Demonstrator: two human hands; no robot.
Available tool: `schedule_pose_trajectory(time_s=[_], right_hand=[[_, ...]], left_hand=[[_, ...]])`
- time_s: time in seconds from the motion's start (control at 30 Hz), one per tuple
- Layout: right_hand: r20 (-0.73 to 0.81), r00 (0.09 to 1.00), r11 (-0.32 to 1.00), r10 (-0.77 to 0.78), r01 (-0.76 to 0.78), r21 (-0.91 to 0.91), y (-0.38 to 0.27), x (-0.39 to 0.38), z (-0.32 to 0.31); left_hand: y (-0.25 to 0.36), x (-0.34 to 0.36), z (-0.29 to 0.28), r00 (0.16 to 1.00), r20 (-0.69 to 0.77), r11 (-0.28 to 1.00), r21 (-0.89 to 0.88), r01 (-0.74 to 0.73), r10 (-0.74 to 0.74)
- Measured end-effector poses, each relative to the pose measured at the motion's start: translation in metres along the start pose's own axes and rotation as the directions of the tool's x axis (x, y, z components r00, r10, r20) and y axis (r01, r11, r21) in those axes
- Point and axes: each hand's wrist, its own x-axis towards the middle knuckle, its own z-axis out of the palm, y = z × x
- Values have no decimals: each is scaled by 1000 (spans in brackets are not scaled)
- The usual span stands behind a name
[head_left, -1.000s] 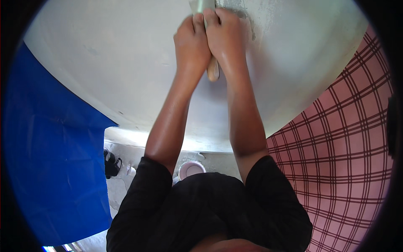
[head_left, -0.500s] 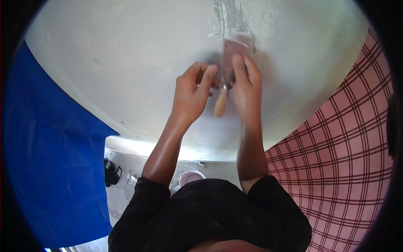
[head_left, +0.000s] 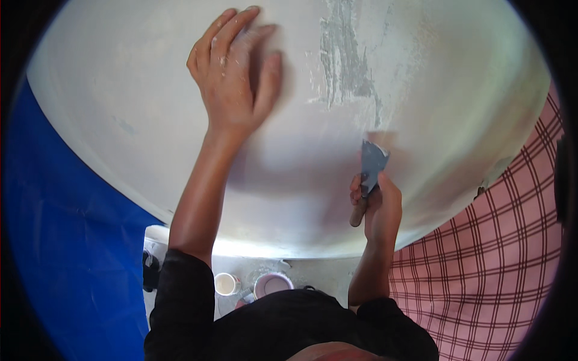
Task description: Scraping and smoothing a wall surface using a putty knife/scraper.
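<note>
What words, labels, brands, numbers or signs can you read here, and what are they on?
No readable text anywhere.
Small white tub: any marks on its side are too small to read.
Scraper in the right hand: no lettering can be made out.

Head-worn fisheye, looking down, close above

Scraper blade [head_left: 374, 159]: metal-looking, dull grey, w/ whitish smears; handle [head_left: 359, 213] looks like wood, matt. Pale wall [head_left: 283, 204]: mostly smooth, slight sheen; grey patch [head_left: 344, 57] on it rough, streaky, matt. Blue sheet [head_left: 72, 240] past wall's L edge: looks plastic, faint sheen. Plaid sheet [head_left: 481, 259] past R edge: matt, clothlike. Floor [head_left: 328, 274] below btm edge: matt, concrete-like. Sleeve [head_left: 180, 295]: matt cloth.
</note>
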Motion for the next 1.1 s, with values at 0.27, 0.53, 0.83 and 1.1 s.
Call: schedule_pose_trajectory(time_s=[0.27,0.53,0.83,1.1], right_hand=[[3,985,985,-175,175,15,3,3,10],[31,923,835,-384,361,-414,-7,23,17],[79,890,806,-450,442,-394,-15,16,31],[102,810,601,-578,506,-618,20,41,30]], left_hand=[[11,-1,-1,989,142,977,206,-56,27],[19,-5,10,787,559,942,29,-333,261],[-2,-52,-11,788,343,848,-353,-396,511],[25,-24,6,931,315,913,405,44,-185]])
